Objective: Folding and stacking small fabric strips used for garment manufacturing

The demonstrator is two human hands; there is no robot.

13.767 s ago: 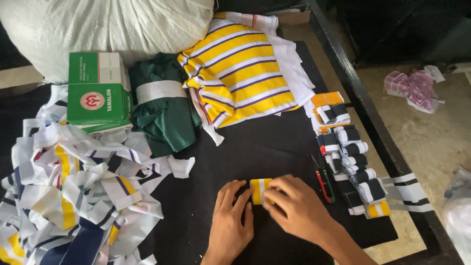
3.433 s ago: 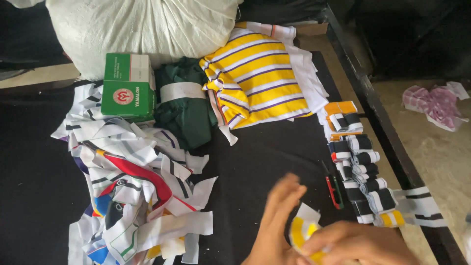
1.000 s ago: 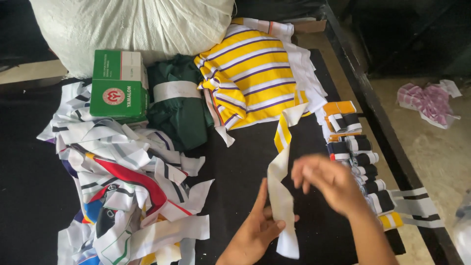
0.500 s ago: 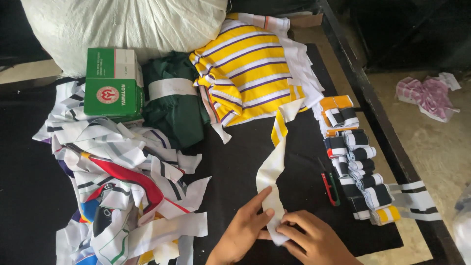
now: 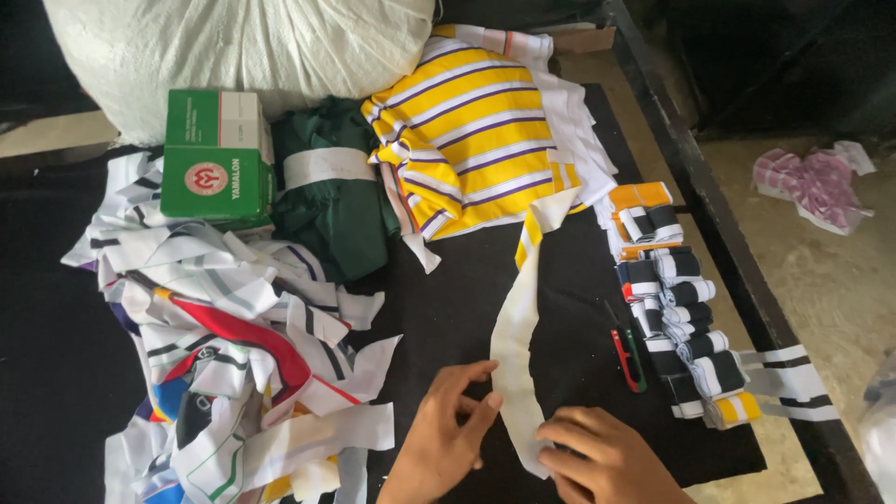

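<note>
Pressing down on a long white strip (image 5: 516,359), both hands work at the near edge of the black table (image 5: 579,355). L hand (image 5: 439,448) lies flat w/ fingers spread, tips touching the strip's left side. R hand (image 5: 607,462) is curled over the strip's near end, pinching it; how tight, can't tell, since the fingers hide the cloth there.

The strip runs from the near end, between the hands, up to its far end by the striped shirt (image 5: 467,140), where it has a bit of yellow. To do this step well, I think: keep the strip flat, hold one side still w/ the L hand, line up the edges b4 folding, and don't let the far end twist.

Strip looks soft, thin, wavy at the sides. Shirt is yellow, white & purple, bunched up. Left of it sits a dark green cloth (image 5: 331,201) w/ a white band, then a green box (image 5: 213,154), hard & square. Far back is a big white sack (image 5: 243,47), rough weave. At left is a messy pile of scraps (image 5: 224,364), many colours. At right, a neat row of folded strips (image 5: 677,308), and small red snips (image 5: 627,350) near them.
</note>
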